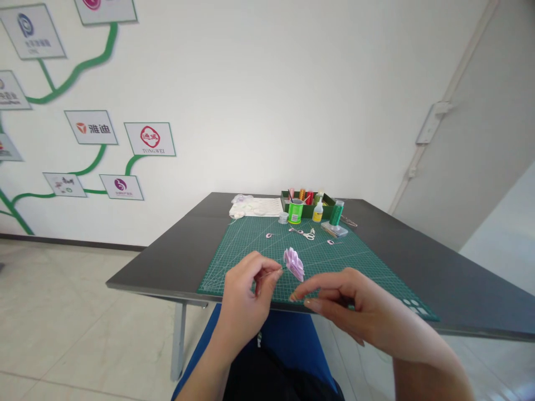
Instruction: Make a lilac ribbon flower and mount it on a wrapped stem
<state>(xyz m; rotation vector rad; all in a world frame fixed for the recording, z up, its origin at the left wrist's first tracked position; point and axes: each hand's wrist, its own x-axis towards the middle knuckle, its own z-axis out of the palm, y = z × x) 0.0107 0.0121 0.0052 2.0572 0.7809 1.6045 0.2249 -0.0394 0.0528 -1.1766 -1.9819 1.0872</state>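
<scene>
A light purple fabric flower point(293, 264) stands out from my left hand point(249, 289), which pinches its thin stem between thumb and fingertips. Both are over the front edge of the green cutting mat point(242, 250). My right hand point(346, 303) is just right of and below the flower, thumb and forefinger apart, and nothing shows between them. Its other fingers are partly hidden. Two small purple-edged wire loops, one at the left point(268, 235) and one at the right point(330, 242), lie on the mat beyond my hands.
White-handled scissors point(308, 235) lie mid-mat. Behind them stand a green can point(295, 211), a small glue bottle point(317, 211) and a green thread spool point(336, 213) on a flat case point(334, 229). A dark green box point(308, 211) holds more spools. White cloth point(259, 207) lies at the back left.
</scene>
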